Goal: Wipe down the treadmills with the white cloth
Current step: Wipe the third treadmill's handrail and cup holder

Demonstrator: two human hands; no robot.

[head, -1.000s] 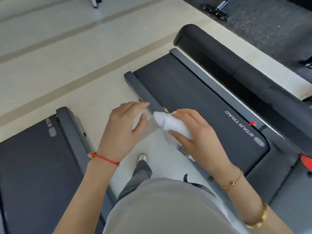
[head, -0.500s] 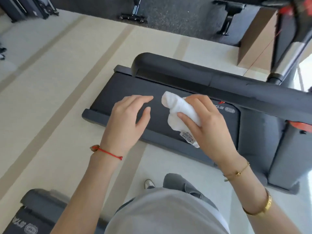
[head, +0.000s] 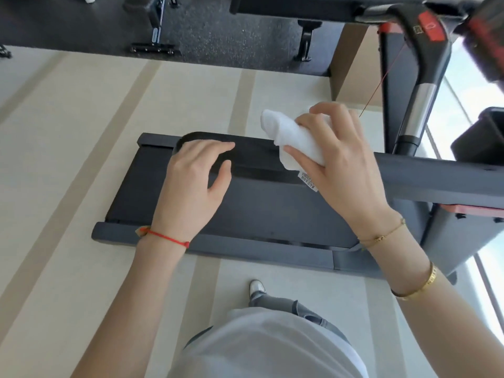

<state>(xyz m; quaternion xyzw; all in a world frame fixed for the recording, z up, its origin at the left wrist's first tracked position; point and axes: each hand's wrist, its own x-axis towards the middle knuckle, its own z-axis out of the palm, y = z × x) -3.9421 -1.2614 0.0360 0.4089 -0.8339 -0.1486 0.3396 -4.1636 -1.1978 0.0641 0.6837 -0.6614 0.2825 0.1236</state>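
A dark grey treadmill lies across the middle of the view, its belt running left to right and its handrail crossing at the right. My right hand grips a bunched white cloth with a small label hanging from it, held in the air above the handrail's left part. My left hand hovers beside it over the belt, fingers relaxed and holding nothing.
The treadmill's upright post and console with a red stop button rise at the upper right. Gym equipment on dark rubber flooring stands beyond. Pale striped floor surrounds the treadmill. My shoe stands just in front of the near rail.
My view has swung round so the treadmill now lies square in front. Both hands have lifted slightly; the cloth stays in my right hand, the left stays empty.
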